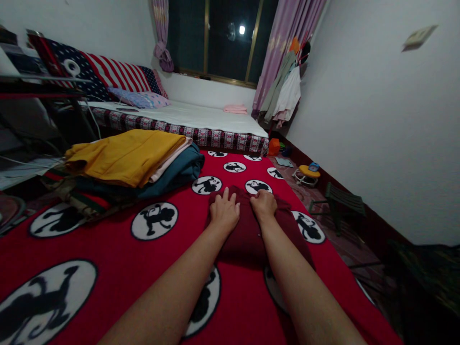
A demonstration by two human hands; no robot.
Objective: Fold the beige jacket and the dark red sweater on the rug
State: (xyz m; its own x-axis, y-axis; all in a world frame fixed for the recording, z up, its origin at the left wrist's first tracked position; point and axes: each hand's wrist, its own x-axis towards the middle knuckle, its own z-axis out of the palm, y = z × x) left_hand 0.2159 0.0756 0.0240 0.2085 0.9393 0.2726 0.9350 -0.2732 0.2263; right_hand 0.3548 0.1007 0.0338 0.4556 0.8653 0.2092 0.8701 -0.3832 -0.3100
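Observation:
A dark maroon garment (247, 239) lies folded on the red blanket (118, 249) printed with black monkey circles. My left hand (224, 211) rests flat on the garment's far left part, fingers spread slightly. My right hand (264, 203) is curled on the garment's far edge, fingers closed around a fold of the cloth. Both forearms reach forward from the bottom of the view.
A pile of folded clothes (132, 160), yellow on top, then pale pink and teal, sits on the blanket at the left. Beyond is a second bed (201, 120) with pillows. A small yellow stool (308, 173) and a green chair (339, 201) stand on the floor at right.

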